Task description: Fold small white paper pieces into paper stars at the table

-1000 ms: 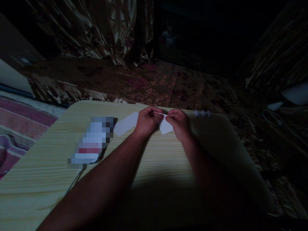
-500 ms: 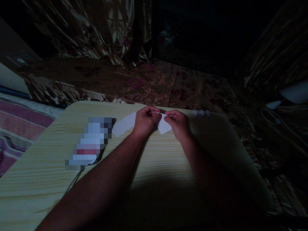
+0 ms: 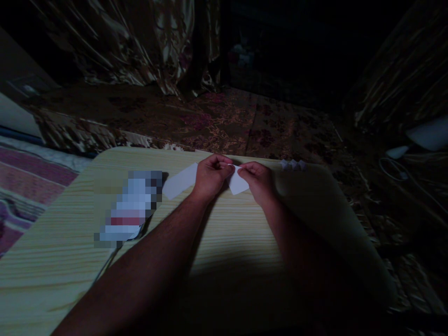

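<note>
Both my hands meet over the far middle of a light wooden table (image 3: 70, 242). My left hand (image 3: 210, 179) and my right hand (image 3: 257, 182) are closed, each pinching the top edge of a small white piece of paper (image 3: 238, 185) that hangs between them just above the tabletop. A second white slip of paper (image 3: 179, 181) lies flat on the table just left of my left hand. Small folded white paper shapes (image 3: 293, 164) sit in a row near the far edge, to the right of my right hand.
A blurred-out object (image 3: 131, 210) lies on the table's left half, with a thin cord running from it toward the near edge. Dark patterned fabric (image 3: 217, 119) covers the floor beyond the table. A striped rug (image 3: 21, 182) is at left; white cables (image 3: 399, 170) at right.
Almost nothing: both hands keep pinching the small paper and have shifted a little left and up in the view, along with a slight camera move.
</note>
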The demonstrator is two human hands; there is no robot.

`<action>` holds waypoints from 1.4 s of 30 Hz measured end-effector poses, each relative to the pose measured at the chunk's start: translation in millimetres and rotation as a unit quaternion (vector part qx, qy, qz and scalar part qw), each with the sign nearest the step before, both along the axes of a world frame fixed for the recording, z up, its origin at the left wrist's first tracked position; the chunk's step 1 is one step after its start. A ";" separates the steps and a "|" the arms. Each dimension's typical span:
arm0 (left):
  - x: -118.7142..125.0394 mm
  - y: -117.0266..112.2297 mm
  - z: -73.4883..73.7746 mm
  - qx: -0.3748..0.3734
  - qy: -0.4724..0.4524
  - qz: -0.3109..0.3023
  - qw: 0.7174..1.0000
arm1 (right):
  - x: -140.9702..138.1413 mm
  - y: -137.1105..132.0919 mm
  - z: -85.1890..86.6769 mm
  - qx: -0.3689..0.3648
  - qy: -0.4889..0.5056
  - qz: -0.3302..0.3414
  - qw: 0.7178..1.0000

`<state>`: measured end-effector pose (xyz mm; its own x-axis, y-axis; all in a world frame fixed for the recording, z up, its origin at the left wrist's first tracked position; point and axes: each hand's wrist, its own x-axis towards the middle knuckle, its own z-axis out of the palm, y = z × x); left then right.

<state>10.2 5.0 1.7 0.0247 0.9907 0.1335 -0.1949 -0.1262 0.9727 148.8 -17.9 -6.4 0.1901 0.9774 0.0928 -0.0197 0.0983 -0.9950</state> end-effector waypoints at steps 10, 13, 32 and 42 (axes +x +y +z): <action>0.3 0.7 -0.6 0.005 0.004 0.001 1.000 | -1.1 0.5 -1.6 -0.005 -0.001 0.004 1.000; 0.1 1.0 -1.4 0.007 0.000 -0.001 1.000 | -0.9 0.3 -1.3 -0.004 -0.003 0.005 1.000; -0.1 1.1 -2.6 0.014 0.011 -0.004 1.000 | 0.4 1.5 -3.8 0.020 -0.017 -0.007 1.000; 0.7 -1.5 -0.3 0.031 0.018 -0.034 0.999 | -0.4 2.0 -3.5 0.020 -0.031 -0.011 0.999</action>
